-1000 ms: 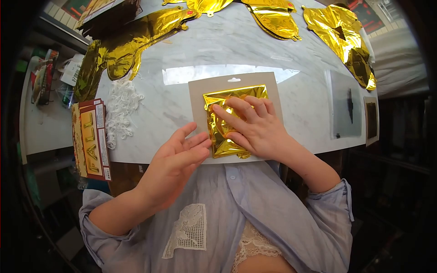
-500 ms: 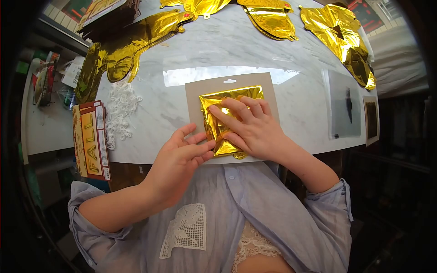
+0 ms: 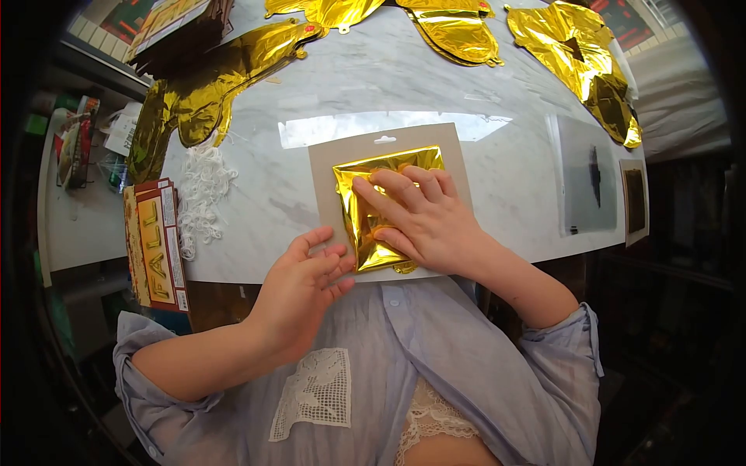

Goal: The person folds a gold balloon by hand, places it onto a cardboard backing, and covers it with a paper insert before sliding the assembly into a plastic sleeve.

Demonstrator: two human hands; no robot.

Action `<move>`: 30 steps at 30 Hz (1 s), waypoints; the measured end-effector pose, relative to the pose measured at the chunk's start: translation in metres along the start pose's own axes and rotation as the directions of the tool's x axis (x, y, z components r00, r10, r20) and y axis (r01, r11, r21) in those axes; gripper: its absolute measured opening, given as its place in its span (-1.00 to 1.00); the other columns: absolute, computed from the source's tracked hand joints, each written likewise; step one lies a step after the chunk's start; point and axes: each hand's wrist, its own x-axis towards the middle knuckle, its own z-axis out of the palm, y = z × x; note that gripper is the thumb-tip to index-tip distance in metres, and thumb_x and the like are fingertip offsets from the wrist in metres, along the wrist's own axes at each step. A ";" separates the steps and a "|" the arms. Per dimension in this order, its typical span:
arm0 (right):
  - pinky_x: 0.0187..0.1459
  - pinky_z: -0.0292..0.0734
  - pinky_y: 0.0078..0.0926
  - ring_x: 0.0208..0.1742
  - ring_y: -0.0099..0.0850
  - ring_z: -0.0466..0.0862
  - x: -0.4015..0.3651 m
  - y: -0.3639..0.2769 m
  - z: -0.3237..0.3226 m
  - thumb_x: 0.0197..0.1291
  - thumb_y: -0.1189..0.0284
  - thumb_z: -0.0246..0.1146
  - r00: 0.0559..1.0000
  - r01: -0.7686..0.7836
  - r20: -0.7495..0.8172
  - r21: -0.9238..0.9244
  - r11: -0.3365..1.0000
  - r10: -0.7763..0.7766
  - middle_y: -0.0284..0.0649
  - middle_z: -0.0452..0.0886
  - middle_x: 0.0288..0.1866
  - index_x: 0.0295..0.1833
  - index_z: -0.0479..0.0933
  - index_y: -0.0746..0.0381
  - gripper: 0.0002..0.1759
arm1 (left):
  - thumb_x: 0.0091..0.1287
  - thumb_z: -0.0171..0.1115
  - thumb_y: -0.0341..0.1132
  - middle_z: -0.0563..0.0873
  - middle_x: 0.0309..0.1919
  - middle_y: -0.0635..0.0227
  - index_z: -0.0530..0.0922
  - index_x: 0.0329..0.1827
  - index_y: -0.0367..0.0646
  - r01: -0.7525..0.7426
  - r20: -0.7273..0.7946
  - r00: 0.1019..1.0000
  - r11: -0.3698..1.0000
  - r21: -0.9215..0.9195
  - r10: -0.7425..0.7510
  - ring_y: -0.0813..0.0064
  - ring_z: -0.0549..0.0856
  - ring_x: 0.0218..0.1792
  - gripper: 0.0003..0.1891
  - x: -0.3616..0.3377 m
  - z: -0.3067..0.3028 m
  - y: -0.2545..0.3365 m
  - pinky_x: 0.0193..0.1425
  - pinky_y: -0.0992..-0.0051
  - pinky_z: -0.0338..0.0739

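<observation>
A folded gold foil balloon (image 3: pixel 354 190) lies on a grey-brown backing card (image 3: pixel 325 169) with a hang hole at its top, near the table's front edge. My right hand (image 3: pixel 427 213) rests on the gold foil with its fingers spread, pressing it flat against the card. A small gold tab (image 3: pixel 405 268) sticks out at the lower edge of the folded balloon. My left hand (image 3: pixel 307 276) is at the card's lower left corner, palm turned inward, fingers loosely apart, with nothing held in it.
Flat gold foil balloons (image 3: pixel 206 85) lie along the table's far side, with another (image 3: pixel 579 46) at right. White strings (image 3: pixel 203 194) are heaped at left beside printed FALL cards (image 3: pixel 158 245). Clear plastic sleeves (image 3: pixel 579 186) sit at right. A card stack (image 3: pixel 183 31) stands at the far left.
My left hand has drawn slightly away from the balloon's left edge, down and to the left. My right hand stays on the foil. The whole view has shifted a little.
</observation>
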 end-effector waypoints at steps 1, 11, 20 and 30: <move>0.44 0.22 -0.11 0.46 -0.18 0.40 0.000 0.000 0.000 0.54 -0.04 0.21 1.000 -0.002 0.000 0.005 1.000 0.002 -0.31 0.45 0.51 0.74 0.29 -0.04 -0.24 | 0.59 0.17 -0.40 0.55 0.43 0.20 0.23 0.66 -0.21 0.001 0.011 1.000 1.000 -0.028 0.000 0.37 0.59 0.38 -0.39 0.002 -0.002 0.000 0.43 0.31 0.46; 0.44 0.23 -0.11 0.46 -0.16 0.40 0.000 0.001 0.001 0.52 -0.04 0.23 1.000 -0.007 -0.003 0.019 1.000 0.007 -0.29 0.46 0.52 0.75 0.29 -0.03 -0.21 | 0.65 0.15 -0.42 0.72 0.17 0.30 0.54 0.37 -0.23 -0.122 0.084 0.989 0.992 0.040 0.119 0.49 0.70 0.17 -0.70 0.022 -0.012 -0.005 0.30 0.46 0.60; 0.46 0.22 -0.10 0.47 -0.17 0.40 0.000 0.001 0.001 0.53 -0.02 0.22 1.000 -0.008 -0.002 0.024 1.000 0.008 -0.30 0.46 0.52 0.74 0.30 -0.01 -0.23 | 0.56 0.41 -0.34 0.81 -0.06 0.36 0.45 0.37 -0.26 -0.181 0.031 0.984 0.973 0.143 0.178 0.56 0.80 -0.06 -0.56 0.042 -0.015 -0.011 0.00 0.51 0.71; 0.47 0.22 -0.10 0.48 -0.17 0.40 -0.001 0.001 0.001 0.53 -0.05 0.22 1.000 -0.011 0.014 0.022 1.000 0.011 -0.28 0.44 0.54 0.74 0.29 -0.01 -0.21 | 0.52 0.44 -0.32 0.87 -0.15 0.40 0.63 0.20 -0.20 -0.269 0.073 0.963 0.896 0.353 0.260 0.60 0.84 -0.11 -0.71 0.060 -0.028 -0.008 -0.13 0.61 0.67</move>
